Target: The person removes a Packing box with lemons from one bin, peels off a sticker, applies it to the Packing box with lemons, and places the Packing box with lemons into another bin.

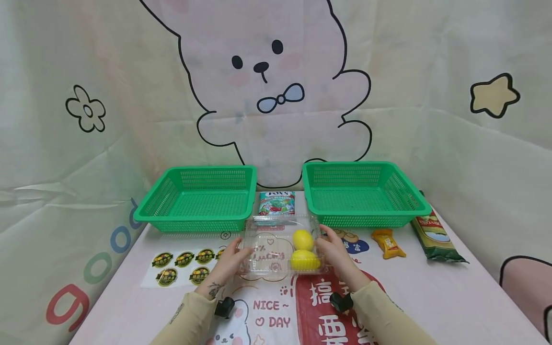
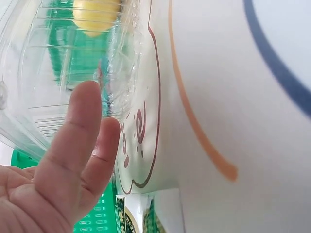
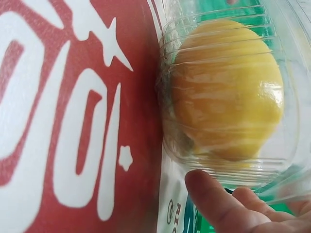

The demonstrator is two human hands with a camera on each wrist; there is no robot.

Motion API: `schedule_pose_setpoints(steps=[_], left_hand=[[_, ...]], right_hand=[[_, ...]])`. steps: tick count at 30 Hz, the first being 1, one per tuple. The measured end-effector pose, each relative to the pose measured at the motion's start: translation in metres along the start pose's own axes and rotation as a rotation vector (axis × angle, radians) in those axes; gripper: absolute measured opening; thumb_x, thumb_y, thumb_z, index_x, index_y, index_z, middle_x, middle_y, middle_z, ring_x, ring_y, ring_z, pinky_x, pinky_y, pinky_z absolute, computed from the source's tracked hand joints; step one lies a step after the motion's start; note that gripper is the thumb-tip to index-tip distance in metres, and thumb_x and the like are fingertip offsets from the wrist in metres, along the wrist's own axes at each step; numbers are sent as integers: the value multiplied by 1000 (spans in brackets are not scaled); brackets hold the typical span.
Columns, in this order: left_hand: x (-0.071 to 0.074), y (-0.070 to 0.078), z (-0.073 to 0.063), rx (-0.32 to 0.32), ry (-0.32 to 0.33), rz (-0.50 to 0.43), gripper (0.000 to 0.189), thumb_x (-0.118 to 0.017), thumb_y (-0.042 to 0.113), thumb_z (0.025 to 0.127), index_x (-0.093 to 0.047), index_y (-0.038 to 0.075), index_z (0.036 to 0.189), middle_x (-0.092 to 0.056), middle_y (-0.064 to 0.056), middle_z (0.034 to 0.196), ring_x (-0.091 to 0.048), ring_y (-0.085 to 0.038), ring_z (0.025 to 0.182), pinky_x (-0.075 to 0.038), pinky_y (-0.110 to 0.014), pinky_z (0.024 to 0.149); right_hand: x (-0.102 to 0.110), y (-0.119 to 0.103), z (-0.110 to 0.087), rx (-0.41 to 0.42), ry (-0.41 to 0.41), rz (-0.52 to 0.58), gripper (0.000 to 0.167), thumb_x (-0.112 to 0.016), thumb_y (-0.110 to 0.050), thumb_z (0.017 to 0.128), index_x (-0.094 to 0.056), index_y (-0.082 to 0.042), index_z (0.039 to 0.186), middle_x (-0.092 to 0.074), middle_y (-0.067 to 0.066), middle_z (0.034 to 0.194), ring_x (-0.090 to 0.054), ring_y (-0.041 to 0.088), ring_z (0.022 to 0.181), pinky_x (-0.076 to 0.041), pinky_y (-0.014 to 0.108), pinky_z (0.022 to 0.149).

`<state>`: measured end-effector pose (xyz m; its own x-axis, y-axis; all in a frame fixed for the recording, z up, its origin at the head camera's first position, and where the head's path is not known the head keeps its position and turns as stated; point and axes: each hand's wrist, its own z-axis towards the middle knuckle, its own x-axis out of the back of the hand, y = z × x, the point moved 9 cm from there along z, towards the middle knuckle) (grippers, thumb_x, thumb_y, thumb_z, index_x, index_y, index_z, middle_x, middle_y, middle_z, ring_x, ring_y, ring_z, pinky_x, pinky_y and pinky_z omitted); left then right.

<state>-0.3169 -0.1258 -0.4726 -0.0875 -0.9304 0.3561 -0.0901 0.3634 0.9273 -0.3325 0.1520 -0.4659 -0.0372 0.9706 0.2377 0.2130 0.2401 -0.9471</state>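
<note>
A clear plastic clamshell box (image 1: 269, 249) lies lid shut in the middle of the table, with two yellow lemons (image 1: 303, 239) at its right end. My left hand (image 1: 228, 262) holds the box's left end; in the left wrist view, its thumb (image 2: 82, 111) lies against the ribbed plastic wall. At the opposite end my right hand (image 1: 337, 251) grips the side near the lemons. The right wrist view shows a lemon (image 3: 228, 92) through the plastic and the right fingertips touching the box's lower edge. Parts of both hands are hidden in the wrist views.
Two green baskets, left (image 1: 202, 225) and right (image 1: 366, 220), stand at the back with a candy bag (image 1: 277, 203) between them. Round stickers (image 1: 184, 259) on a sheet lie left. An orange-yellow packet (image 1: 388, 243) and a green bag (image 1: 435, 235) lie right.
</note>
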Motion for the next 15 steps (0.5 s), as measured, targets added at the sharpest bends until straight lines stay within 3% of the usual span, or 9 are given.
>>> schedule_pose_setpoints(steps=[4, 7, 10, 12, 15], left_hand=[[5, -1, -3, 12, 22, -9, 65, -50, 33, 93, -25, -3, 143, -44, -33, 129, -58, -33, 96, -51, -30, 54], [23, 4, -14, 6, 73, 6, 60, -47, 34, 95, -31, 1, 142, -47, -31, 126, -59, -34, 93, -53, -34, 60], [56, 3, -22, 2, 154, 97, 55, -49, 31, 95, -36, 1, 138, -55, -28, 115, -61, -31, 78, -53, -35, 61], [83, -3, -23, 11, 211, 226, 53, -50, 31, 93, -40, 0, 135, -57, -27, 113, -61, -29, 77, -52, -34, 60], [123, -10, -26, 39, 261, 439, 56, -47, 33, 92, -41, -5, 133, -56, -30, 115, -60, -36, 87, -50, -41, 64]], right_hand=[[1, 2, -1, 7, -2, -8, 60, -50, -19, 90, -26, -13, 145, -37, 25, 139, -43, 40, 116, -48, 44, 82], [8, 4, -9, 24, -1, -15, 57, -49, -21, 92, -27, -7, 143, -36, 26, 140, -41, 42, 121, -44, 52, 91], [19, 6, -22, 32, 17, -16, 54, -49, -22, 93, -30, -1, 139, -38, 26, 137, -44, 41, 119, -44, 51, 95], [27, 6, -33, 32, 32, -23, 51, -47, -23, 94, -32, 1, 137, -40, 26, 135, -48, 40, 116, -47, 49, 91], [40, 9, -46, 6, 56, -44, 47, -48, -26, 94, -37, 0, 132, -46, 24, 130, -55, 34, 108, -51, 43, 86]])
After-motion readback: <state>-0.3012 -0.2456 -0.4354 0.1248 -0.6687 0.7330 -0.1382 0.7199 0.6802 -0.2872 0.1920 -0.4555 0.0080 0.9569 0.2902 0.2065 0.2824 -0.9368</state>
